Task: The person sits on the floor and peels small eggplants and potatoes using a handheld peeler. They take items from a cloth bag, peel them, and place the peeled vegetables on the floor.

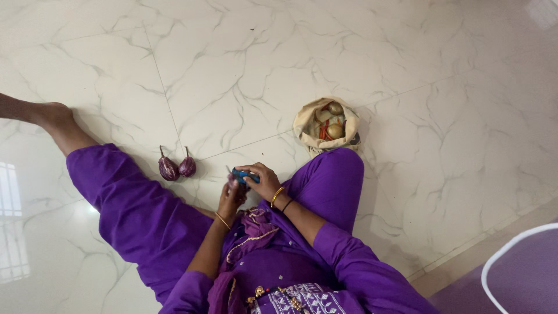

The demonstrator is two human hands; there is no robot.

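View from the head camera, looking down: a person in purple clothes sits on a white marble floor (pixel 349 52), legs spread. The hands meet in front of the lap. The right hand (pixel 261 180) has its fingers closed around a blue-handled knife (pixel 243 175). The left hand (pixel 231 197) is curled around a small purple eggplant (pixel 234 184), mostly hidden, touching the knife. Two more eggplants (pixel 177 167) lie side by side on the floor, just left of the hands, near the left leg. Farther off and to the right, beside the right knee, an open cream cloth bag (pixel 305 125) holds onions (pixel 334 131) and something red.
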